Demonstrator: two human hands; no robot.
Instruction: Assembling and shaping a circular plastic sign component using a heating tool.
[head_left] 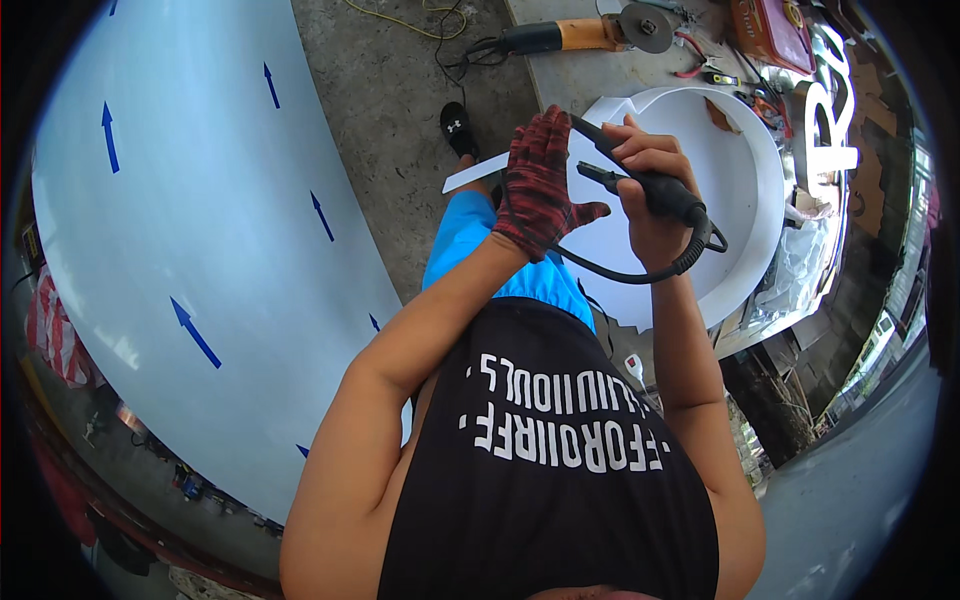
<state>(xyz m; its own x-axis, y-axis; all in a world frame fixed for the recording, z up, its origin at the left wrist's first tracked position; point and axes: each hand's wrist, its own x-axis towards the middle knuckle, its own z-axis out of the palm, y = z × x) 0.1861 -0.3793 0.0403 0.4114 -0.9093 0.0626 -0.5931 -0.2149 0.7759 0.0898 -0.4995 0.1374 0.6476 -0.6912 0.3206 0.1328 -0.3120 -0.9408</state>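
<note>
Two hands meet on a black corded hand tool (pixel 655 190), held up in front of the chest above a large white curved letter shell (pixel 745 200) on the bench (pixel 570 80). The bare right hand (pixel 650 175) is wrapped tight round the tool's grip; the left hand (pixel 540 185), in a red and black glove, is curled at its front end, seemingly steadying or adjusting the tip. Judging by this, the tool is being readied, and bringing it to the shell would call for a steady lowering. An angle grinder (pixel 580 35) lies well apart.
</note>
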